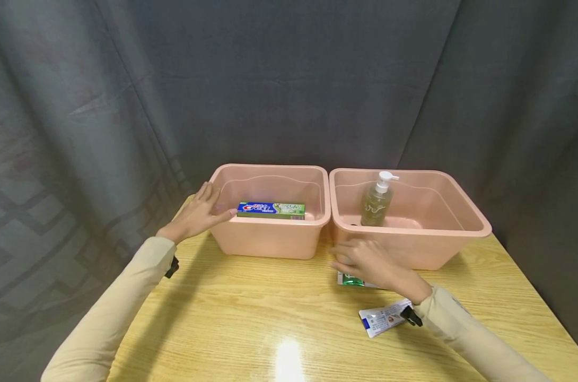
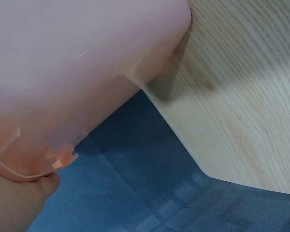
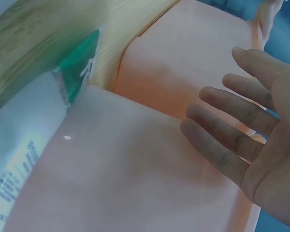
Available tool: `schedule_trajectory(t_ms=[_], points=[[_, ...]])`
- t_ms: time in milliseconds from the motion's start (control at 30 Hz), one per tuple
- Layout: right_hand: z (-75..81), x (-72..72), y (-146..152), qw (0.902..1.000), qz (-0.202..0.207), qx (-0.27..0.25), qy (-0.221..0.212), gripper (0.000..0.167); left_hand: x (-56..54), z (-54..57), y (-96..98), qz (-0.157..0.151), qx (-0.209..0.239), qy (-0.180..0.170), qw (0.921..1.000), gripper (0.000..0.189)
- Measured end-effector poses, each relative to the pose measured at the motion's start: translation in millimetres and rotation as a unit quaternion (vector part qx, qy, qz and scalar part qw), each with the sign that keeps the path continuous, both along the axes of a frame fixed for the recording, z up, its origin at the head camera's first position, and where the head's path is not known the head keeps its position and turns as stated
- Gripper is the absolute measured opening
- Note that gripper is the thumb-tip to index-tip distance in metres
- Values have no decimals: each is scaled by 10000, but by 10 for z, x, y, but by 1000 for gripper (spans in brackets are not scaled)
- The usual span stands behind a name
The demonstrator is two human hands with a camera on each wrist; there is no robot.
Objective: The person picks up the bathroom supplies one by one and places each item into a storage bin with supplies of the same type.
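Note:
My left hand (image 1: 195,212) rests on the rim at the left corner of the left pink bin (image 1: 265,241), fingers spread and thumb laid along the front rim. Inside this bin lies a blue and green toothpaste box (image 1: 271,210). My right hand (image 1: 367,265) is in front of the right pink bin (image 1: 441,249), with nothing in its grasp. In the right wrist view its fingers (image 3: 227,130) are spread and slightly bent. Below that hand, partly hidden by it, a packet with a green end (image 1: 351,279) lies on the table.
A pump bottle (image 1: 376,204) with a white top stands in the right bin. A white tube with a blue end (image 1: 384,318) lies on the wooden table (image 1: 251,318) near the right sleeve. Grey curtains (image 1: 279,85) hang behind the bins.

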State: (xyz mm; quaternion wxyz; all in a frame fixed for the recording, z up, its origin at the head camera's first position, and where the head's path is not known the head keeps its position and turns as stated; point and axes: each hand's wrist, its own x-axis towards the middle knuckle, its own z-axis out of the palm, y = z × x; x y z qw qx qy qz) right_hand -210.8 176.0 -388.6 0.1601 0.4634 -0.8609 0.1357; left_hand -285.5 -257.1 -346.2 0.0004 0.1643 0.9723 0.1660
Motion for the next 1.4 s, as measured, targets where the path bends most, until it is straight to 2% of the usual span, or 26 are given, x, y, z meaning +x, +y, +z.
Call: schedule_trajectory(t_ms=[133,167,267,333,500,667,767,833,1067,1400], points=[[-18,-15,24,10000,52,50,-25,10,5,7,0,11,15,-8,10000,103],[-21,-18,28,10000,48,57,-41,10,7,7,0,13,21,-17,10000,103],[-21,-16,40,9998,-15,80,-163,26,8,2,0,17,47,-37,10000,103],[-27,-13,53,9996,-56,82,-260,32,4,-4,-2,18,39,-17,10000,103],[-59,0,99,9987,-145,76,-475,29,-3,-7,-4,8,-2,43,10000,102],[-108,5,160,9988,-146,64,-454,27,7,9,4,-1,17,15,10000,103],[-140,5,212,9986,-132,55,-503,12,9,14,5,4,34,-22,10000,103],[-163,8,252,9983,-225,86,-534,8,12,12,4,10,49,-52,10000,102],[-220,37,377,9973,-476,199,-517,28,4,-11,4,32,124,17,9999,103],[-290,41,528,9974,-447,185,-529,30,5,4,0,6,32,-34,10000,103]])
